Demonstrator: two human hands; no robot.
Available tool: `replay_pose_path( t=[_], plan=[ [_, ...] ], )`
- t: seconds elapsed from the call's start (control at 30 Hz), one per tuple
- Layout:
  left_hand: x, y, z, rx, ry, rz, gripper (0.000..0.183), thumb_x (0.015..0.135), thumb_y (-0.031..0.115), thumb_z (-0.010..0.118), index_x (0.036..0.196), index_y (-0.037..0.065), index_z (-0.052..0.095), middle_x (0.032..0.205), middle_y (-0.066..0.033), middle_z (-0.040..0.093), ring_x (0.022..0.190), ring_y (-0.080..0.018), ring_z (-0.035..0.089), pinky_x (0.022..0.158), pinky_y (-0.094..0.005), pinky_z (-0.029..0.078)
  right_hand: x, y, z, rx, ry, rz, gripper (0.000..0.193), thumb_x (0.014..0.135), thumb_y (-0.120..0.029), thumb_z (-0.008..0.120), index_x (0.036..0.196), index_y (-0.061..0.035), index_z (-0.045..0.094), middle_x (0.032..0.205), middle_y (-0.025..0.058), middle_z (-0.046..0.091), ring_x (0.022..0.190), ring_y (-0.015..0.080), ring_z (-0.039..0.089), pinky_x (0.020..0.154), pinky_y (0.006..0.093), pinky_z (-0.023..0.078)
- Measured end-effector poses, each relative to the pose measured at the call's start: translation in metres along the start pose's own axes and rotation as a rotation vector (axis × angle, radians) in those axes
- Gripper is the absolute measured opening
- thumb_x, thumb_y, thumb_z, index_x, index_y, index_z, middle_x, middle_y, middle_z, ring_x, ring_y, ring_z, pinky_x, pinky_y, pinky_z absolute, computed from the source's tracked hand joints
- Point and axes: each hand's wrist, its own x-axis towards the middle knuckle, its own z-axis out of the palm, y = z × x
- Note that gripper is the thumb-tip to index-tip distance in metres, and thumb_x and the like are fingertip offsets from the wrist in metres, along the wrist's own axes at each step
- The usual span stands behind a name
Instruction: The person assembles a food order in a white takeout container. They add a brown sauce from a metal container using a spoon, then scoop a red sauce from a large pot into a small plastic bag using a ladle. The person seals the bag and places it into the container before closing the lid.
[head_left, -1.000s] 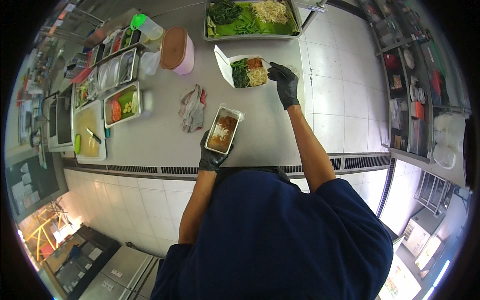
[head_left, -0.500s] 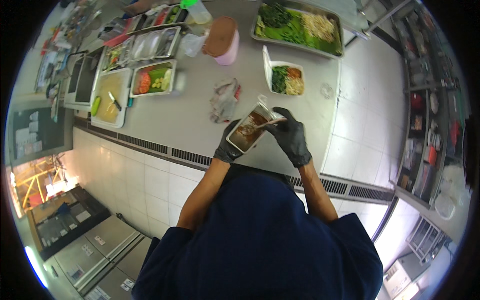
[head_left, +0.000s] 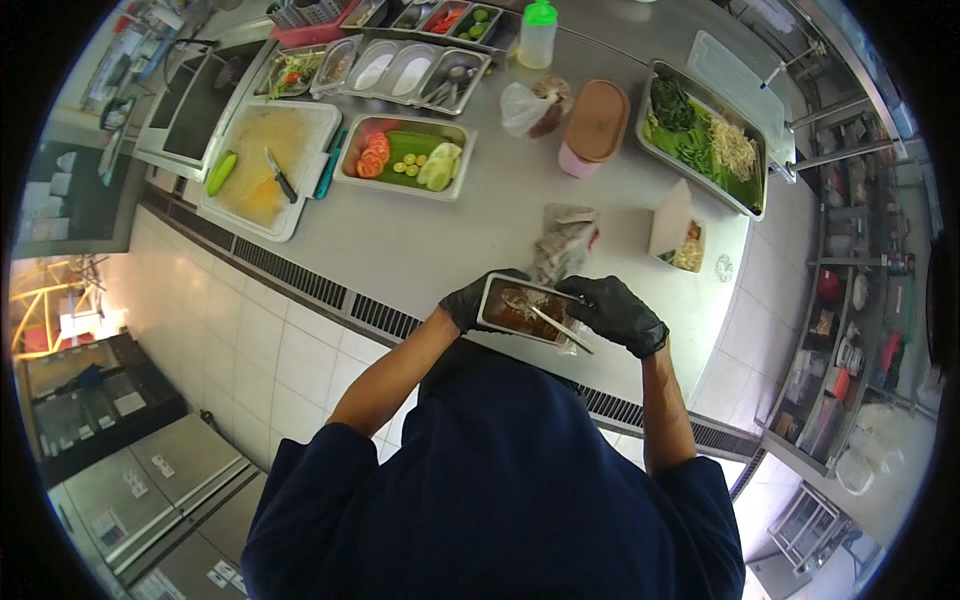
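My left hand (head_left: 478,302), in a black glove, is closed round the left end of a small rectangular metal container (head_left: 485,309) with brown sauce inside. A spoon (head_left: 552,321) lies in the sauce, its handle sticking out over the right rim. My right hand (head_left: 622,314), gloved too, grips that container at its right end with bent fingers; the spoon handle passes below them. Clear plastic hangs at the container's lower right corner. Just beyond my hands is a crumpled cloth (head_left: 566,240). Farther right stands a lidded takeaway box (head_left: 672,232), partly filled with food.
A metal tray of greens and sprouts (head_left: 752,196) sits at the far right. Near it stand a brown-lidded pink tub (head_left: 597,122) and a green-topped bottle (head_left: 537,38). Leftward are a vegetable tray (head_left: 398,184) and a cutting board (head_left: 318,125) with a knife (head_left: 281,176).
The view has swung, shifting the counter things rightward. The metal container has turned from slanting to nearly crosswise. My right hand has gone from the spoon to the container's right end.
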Motion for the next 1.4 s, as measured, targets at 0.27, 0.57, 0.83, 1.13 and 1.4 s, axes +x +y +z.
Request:
replay_pose_path(
  t=[0.27,0.57,0.83,1.13,1.4],
  plan=[
    [-0.024,-0.006,-0.128,-0.889,-0.224,-0.216,0.049,0.09,0.032,0.064,0.132,0.01,0.052,0.119,-0.0157,0.064,0.1,-0.0276,0.066,0.072,-0.0323,0.058,0.102,-0.019,0.022,0.009,0.297,0.061,0.027,0.086,-0.011,0.057,0.108,-0.0013,0.07,0.099,0.0149,0.072,0.086,0.025,0.069,0.078,0.0333,0.054],
    [-0.086,-0.006,-0.262,-0.309,0.58,-0.468,0.037,0.095,0.04,0.056,0.112,0.008,0.063,0.095,-0.0091,0.071,0.062,-0.0143,0.064,0.05,-0.0241,0.044,0.267,-0.015,-0.007,1.088,0.761,0.286,0.031,0.087,-0.005,0.061,0.116,0.0061,0.06,0.101,0.0135,0.065,0.079,0.0224,0.069,0.072,0.0335,0.063],
    [-0.114,-0.017,-0.309,-0.111,0.658,-0.478,0.03,0.097,0.036,0.057,0.1,0.007,0.063,0.076,-0.0053,0.068,0.057,-0.0096,0.058,0.05,-0.0241,0.042,0.37,0.066,0.027,0.988,0.923,0.427,0.018,0.087,-0.012,0.064,0.103,-0.0053,0.059,0.094,0.0108,0.062,0.081,0.0278,0.067,0.068,0.0387,0.061],
    [-0.117,-0.032,-0.307,-0.062,0.657,-0.45,0.021,0.096,0.018,0.062,0.111,0.004,0.065,0.078,-0.0037,0.068,0.066,-0.0102,0.065,0.057,-0.0237,0.048,0.375,-0.001,0.055,0.058,1.388,0.421,0.045,0.082,-0.024,0.068,0.121,-0.003,0.06,0.114,0.0225,0.064,0.107,0.0397,0.061,0.091,0.0452,0.049],
    [-0.114,-0.01,-0.308,0.038,0.584,-0.367,0.016,0.095,0.015,0.061,0.106,0.003,0.065,0.08,-0.0052,0.068,0.065,-0.0117,0.065,0.058,-0.025,0.048,0.357,-0.059,0.121,-0.238,0.605,0.014,0.026,0.083,-0.022,0.065,0.107,-0.0149,0.069,0.094,0.0102,0.065,0.086,0.0302,0.066,0.073,0.0433,0.052]
  ],
)
